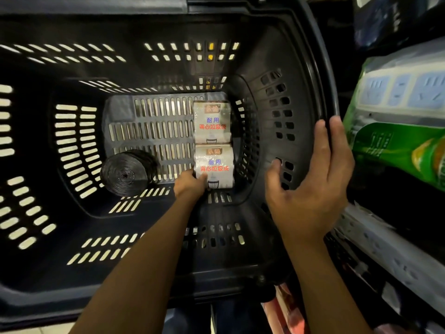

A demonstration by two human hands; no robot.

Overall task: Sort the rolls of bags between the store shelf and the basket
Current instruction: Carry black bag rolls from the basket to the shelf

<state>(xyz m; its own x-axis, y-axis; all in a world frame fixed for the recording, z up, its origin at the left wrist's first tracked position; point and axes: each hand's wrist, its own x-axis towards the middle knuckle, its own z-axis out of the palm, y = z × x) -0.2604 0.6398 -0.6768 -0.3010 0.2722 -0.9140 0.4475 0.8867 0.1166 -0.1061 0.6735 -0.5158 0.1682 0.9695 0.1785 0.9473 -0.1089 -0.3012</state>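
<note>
I look down into a deep dark slotted basket. On its floor lie two white wrapped packs of bag rolls with red and blue print, end to end: the far pack and the near pack. My left hand reaches to the basket floor and grips the near pack at its lower left corner. A loose black roll of bags lies on its side to the left of them. My right hand rests on the basket's right rim, fingers curled over the edge.
A store shelf runs down the right side, holding a green packaged item and wrapped white-and-blue packs. More wrapped goods lie on the lower shelf at the right. The basket's handle bar crosses the top.
</note>
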